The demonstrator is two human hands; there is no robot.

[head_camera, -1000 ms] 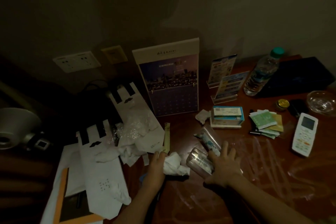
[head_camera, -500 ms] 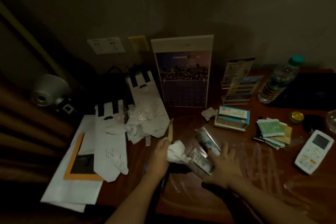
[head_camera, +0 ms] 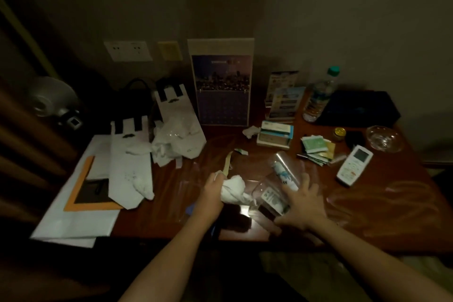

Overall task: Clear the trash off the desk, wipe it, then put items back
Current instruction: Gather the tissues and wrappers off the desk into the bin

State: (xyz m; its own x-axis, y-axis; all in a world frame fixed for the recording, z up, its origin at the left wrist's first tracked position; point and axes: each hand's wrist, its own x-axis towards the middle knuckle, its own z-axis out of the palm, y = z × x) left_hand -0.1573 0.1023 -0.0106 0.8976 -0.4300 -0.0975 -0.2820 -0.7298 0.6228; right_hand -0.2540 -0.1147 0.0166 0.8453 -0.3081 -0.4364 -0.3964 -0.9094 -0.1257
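My left hand point(head_camera: 212, 191) grips a crumpled white tissue point(head_camera: 234, 190) on the brown wooden desk point(head_camera: 382, 216), near its front edge. A thin yellowish paper strip point(head_camera: 227, 164) sticks up from behind that hand. Right of the tissue, my right hand point(head_camera: 302, 205) lies with spread fingers on clear plastic packaging point(head_camera: 277, 190) holding small printed items. Wet wipe streaks shine on the desk to the right of that hand. A small crumpled tissue point(head_camera: 250, 132) lies near the calendar.
White paper bags point(head_camera: 127, 164) and crumpled plastic point(head_camera: 175, 138) cover the desk's left. A calendar point(head_camera: 221, 81) stands against the wall. To the right are card boxes point(head_camera: 275, 134), a water bottle point(head_camera: 320, 95), sachets point(head_camera: 316, 148), a remote point(head_camera: 354, 165), a glass ashtray point(head_camera: 383, 138).
The view has swung left and pulled back. My hands stay on the tissue and the plastic packaging, which has tilted more upright under my right hand.
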